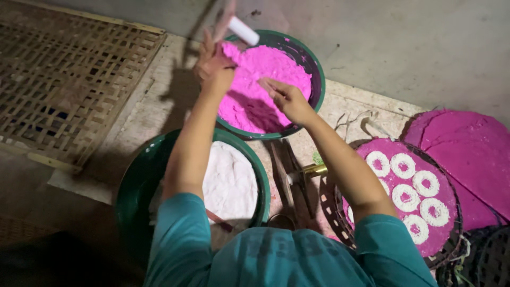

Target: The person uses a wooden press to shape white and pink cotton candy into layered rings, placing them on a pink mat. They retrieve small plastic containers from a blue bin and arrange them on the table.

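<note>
My left hand (212, 66) is raised over the near-left rim of the bowl of pink dough (268, 85), its fingers (208, 47) curled narrow around a small white tube (243, 31) that sticks up and out to the right above the dough; the picture is blurred there, so I cannot tell how firmly the grip closes. My right hand (289, 101) rests on the dough near the middle of the bowl, fingers (268, 85) drawn together and pointing left, their tips touching the pink surface and holding nothing that I can see. Both forearms stretch forward from teal sleeves, the left one crossing above a second green bowl (138, 180) that holds white dough (231, 180), the right one passing over the edge of a round woven tray (332, 212). I count two bowls, one with pink dough and one with white, standing just beside each other on the stone floor (154, 106). The tray carries a pink sheet (441, 234) with six white rings (402, 166) clearly showing on it and parts of others partly hidden by my arm. More pink sheets (473, 149) lie stacked to the right, their number unclear. One bamboo lattice mat (64, 79) lies well apart at the left.
</note>
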